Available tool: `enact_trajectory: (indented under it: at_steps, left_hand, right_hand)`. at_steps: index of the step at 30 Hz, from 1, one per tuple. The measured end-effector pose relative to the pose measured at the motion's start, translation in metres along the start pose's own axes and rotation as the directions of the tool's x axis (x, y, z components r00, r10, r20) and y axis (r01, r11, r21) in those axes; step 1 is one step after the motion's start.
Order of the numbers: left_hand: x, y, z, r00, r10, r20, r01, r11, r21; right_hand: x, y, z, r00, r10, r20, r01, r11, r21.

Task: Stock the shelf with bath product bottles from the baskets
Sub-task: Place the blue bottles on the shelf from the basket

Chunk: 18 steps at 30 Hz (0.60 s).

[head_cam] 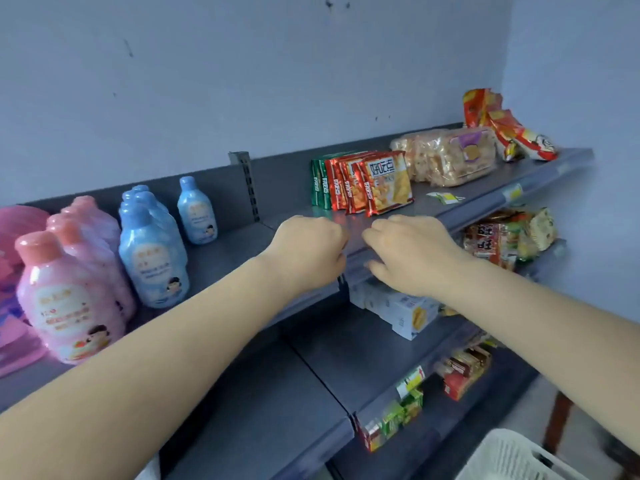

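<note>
Pink bath bottles [71,299] stand in rows at the left of the top grey shelf [225,251], with blue bottles [152,251] beside them and a single blue bottle [197,211] further back. My left hand [308,251] hovers over the shelf's front edge with fingers curled and nothing in it. My right hand [412,254] is close beside it, fingers loosely bent, also holding nothing. Both hands are in front of the snack packets, to the right of the bottles.
Red and green snack packets [363,183], a wrapped biscuit pack [446,155] and red bags [502,126] fill the shelf's right part. Lower shelves hold boxes [401,310] and noodle packs [502,237]. A white basket [519,455] sits at bottom right.
</note>
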<state>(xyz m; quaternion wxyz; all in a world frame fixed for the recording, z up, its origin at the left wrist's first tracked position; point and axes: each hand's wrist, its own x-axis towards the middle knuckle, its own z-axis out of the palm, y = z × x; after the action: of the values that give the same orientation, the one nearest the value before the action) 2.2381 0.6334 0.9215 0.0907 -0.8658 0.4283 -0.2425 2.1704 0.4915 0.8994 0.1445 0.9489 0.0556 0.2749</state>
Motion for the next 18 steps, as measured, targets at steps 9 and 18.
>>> enact_trajectory:
  at_steps: [9, 18]
  left_hand:
    - [0.028, 0.182, 0.051, 0.936, 0.349, 0.049, -0.335, 0.925, -0.178]
    - [0.014, 0.385, 0.104, 0.807, 0.575, 0.136, -0.439, 0.737, -0.515]
  right_hand:
    - [-0.18, 0.069, 0.027, 0.909, 0.28, 0.308, -0.281, 0.959, -0.042]
    - [-0.385, 0.105, 0.064, 0.604, 0.564, 0.563, -0.677, 0.736, -0.011]
